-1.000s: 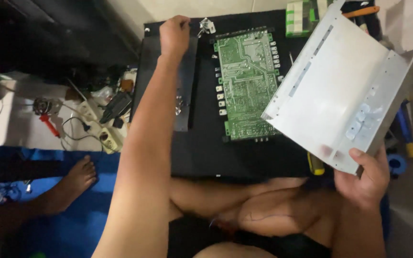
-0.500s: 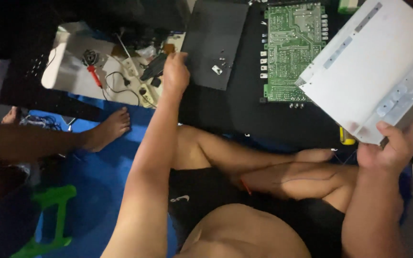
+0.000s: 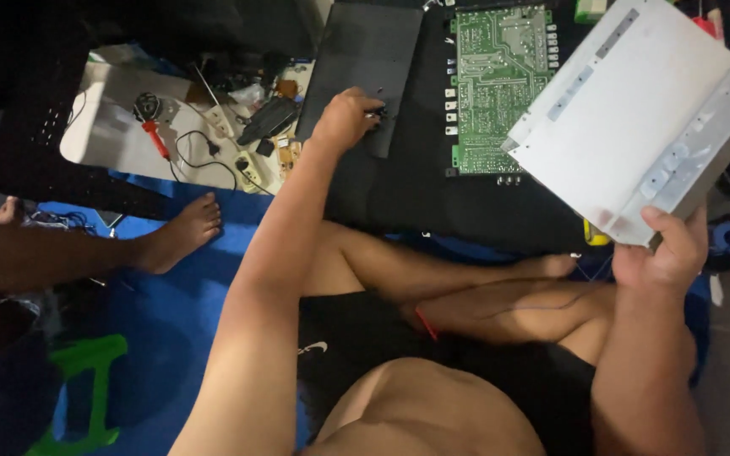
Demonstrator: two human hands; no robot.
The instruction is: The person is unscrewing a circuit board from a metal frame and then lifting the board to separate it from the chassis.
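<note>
The biggest thing is the white metal panel (image 3: 635, 127), tilted, its lower corner held in the right hand (image 3: 667, 253); this grip is closed on the panel edge, thumb on top, and the rest of the panel rises up and to the left from it. Under the left hand (image 3: 346, 120) lies a dark flat cover (image 3: 365, 59) on a black mat (image 3: 416, 194); the fingers press on the lower right part of this cover near a small dark piece, and I cannot tell if this grip pinches it or only touches. Just to the right of the left hand lies a green circuit board (image 3: 492, 84), flat on the mat. To the left of this hand, well apart, is a red-handled tool (image 3: 155, 135) among cables on a pale board (image 3: 120, 143).
</note>
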